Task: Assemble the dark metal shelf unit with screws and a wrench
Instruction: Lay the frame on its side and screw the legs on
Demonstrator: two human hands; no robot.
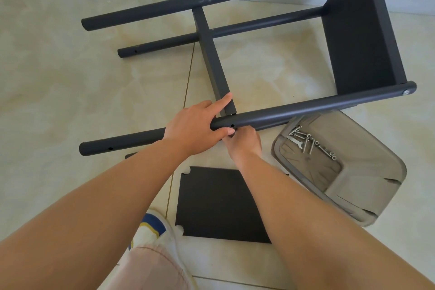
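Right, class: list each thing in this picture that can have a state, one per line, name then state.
shelf unit: on its side, partly assembled
near pole: gripped by the left hand
middle shelf: standing on edge between the poles
loose shelf panel: flat on the floor
bin: tipped, holding screws and wrench
left hand: holding the pole
right hand: curled under the pole, contents hidden

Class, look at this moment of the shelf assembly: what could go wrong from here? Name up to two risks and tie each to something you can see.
1. The left hand alone steadies the near pole; if it slips, the hole may shift off the middle shelf.
2. The right hand works beneath the pole, partly hidden, so a screw could drop onto the floor.
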